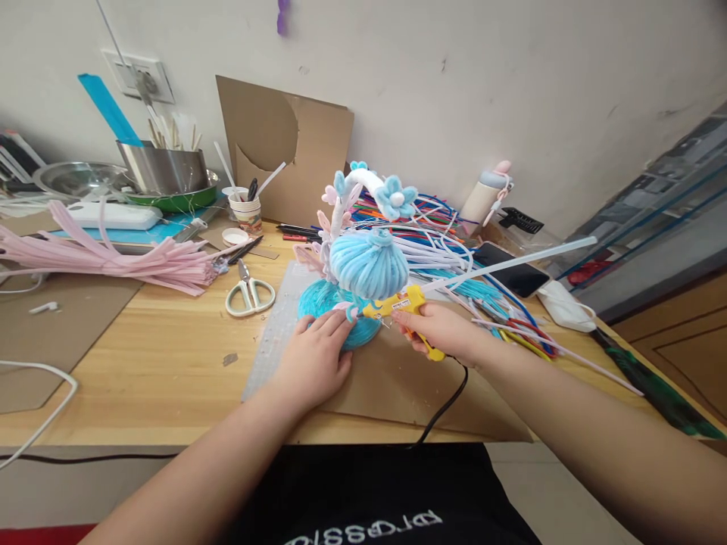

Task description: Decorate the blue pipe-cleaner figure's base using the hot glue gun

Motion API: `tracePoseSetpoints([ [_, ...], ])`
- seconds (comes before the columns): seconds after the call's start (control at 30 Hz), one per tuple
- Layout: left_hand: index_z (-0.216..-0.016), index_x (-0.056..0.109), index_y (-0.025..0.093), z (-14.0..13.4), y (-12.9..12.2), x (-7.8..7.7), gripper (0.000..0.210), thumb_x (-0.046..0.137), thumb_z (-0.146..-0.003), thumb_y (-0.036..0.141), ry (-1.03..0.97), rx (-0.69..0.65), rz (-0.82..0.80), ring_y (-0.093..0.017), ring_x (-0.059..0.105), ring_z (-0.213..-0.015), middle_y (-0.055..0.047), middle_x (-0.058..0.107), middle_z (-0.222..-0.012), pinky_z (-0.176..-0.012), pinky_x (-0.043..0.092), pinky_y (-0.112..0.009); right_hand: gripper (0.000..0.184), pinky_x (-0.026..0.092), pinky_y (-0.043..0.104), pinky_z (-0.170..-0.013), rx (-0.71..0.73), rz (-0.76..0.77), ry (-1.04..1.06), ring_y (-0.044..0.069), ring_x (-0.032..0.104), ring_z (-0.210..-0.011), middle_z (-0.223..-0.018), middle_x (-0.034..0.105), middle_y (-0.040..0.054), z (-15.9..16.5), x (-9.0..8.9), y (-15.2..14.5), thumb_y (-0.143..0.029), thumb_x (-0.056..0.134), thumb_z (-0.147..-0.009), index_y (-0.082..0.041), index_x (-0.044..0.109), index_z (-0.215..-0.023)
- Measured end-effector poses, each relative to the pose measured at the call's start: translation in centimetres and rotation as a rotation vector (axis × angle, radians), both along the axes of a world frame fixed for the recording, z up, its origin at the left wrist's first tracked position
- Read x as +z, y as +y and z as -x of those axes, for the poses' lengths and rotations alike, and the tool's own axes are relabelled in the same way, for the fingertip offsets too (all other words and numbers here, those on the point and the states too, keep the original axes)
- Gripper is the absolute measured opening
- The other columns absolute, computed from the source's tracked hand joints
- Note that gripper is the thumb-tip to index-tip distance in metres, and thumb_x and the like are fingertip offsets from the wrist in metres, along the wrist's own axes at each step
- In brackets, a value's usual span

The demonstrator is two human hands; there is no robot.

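Right forearm (585, 424), its grip (436, 324) holding yellow glue gun (399, 302)

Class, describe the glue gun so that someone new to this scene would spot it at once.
On the wooden table, find the fluffy blue dome near the middle. Just below its right side, the right hand grips the glue gun. Its hard yellow body, with a long pale stick jutting from the back, sets it apart from its fluffy neighbours.

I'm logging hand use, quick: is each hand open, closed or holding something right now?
Left hand: at a small pink-and-blue fuzzy piece; whether it grips it cannot be told.
Right hand: closed, holding a yellow plastic glue gun.
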State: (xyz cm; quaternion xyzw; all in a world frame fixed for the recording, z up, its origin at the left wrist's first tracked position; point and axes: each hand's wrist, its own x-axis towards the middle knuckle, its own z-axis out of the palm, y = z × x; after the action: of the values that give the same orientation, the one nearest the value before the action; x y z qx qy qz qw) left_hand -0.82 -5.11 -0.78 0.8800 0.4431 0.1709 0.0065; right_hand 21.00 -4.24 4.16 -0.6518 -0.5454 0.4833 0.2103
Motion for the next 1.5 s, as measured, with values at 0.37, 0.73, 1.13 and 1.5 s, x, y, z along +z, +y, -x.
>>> tracePoseSetpoints([
  [0.37, -0.131, 0.047, 0.021, 0.0, -0.1, 0.2, 0.049, 0.050, -0.082, 0.023, -0.003, 0.006, 0.000, -0.024, 0.046, -0.126, -0.006, 0.049, -0.140, -0.101, 0.034, -0.044, 0.036, 0.036, 0.019, -0.040, -0.063, 0.040, 0.374, 0.004, 0.044, -0.043, -0.081, 0.059, 0.0014, -1.4, -0.4, -2.0, -0.052, 0.053, -0.084, -0.017, 0.057, -0.081],
  [0.73, -0.131, 0.047, 0.023, 0.0, 0.0, 0.0, 0.049, 0.050, -0.082, 0.023, -0.015, 0.012, -0.011, -0.025, 0.047, -0.125, -0.005, 0.051, -0.138, -0.101, 0.034, -0.044, 0.048, 0.042, 0.025, -0.043, -0.077, 0.425, 0.330, 0.014, 0.057, -0.045, -0.065, 0.062, 0.0049, -5.4, -2.6, -6.8, -0.063, 0.039, -0.085, -0.018, 0.055, -0.081],
  [1.13, -0.129, 0.049, 0.024, -0.1, 0.0, 0.1, 0.047, 0.050, -0.082, 0.023, -0.004, 0.024, 0.015, -0.025, 0.047, -0.125, -0.006, 0.051, -0.137, -0.102, 0.034, -0.044, 0.036, 0.032, 0.025, -0.050, 0.002, -0.330, -0.638, 0.017, 0.054, -0.060, -0.062, 0.058, 0.0025, -5.2, -1.3, -1.9, -0.054, 0.049, -0.082, -0.021, 0.059, -0.072],
  [1.5, -0.132, 0.046, 0.023, -0.1, 0.0, 0.4, 0.048, 0.048, -0.085, 0.025, 0.009, 0.031, 0.061, -0.026, 0.048, -0.124, -0.004, 0.049, -0.140, -0.101, 0.032, -0.044, 0.006, 0.047, 0.018, -0.053, -0.095, 0.070, 0.479, 0.011, 0.063, -0.067, -0.077, 0.066, 0.0054, 0.6, -1.4, 5.2, -0.019, 0.053, -0.082, -0.017, 0.050, -0.077],
])
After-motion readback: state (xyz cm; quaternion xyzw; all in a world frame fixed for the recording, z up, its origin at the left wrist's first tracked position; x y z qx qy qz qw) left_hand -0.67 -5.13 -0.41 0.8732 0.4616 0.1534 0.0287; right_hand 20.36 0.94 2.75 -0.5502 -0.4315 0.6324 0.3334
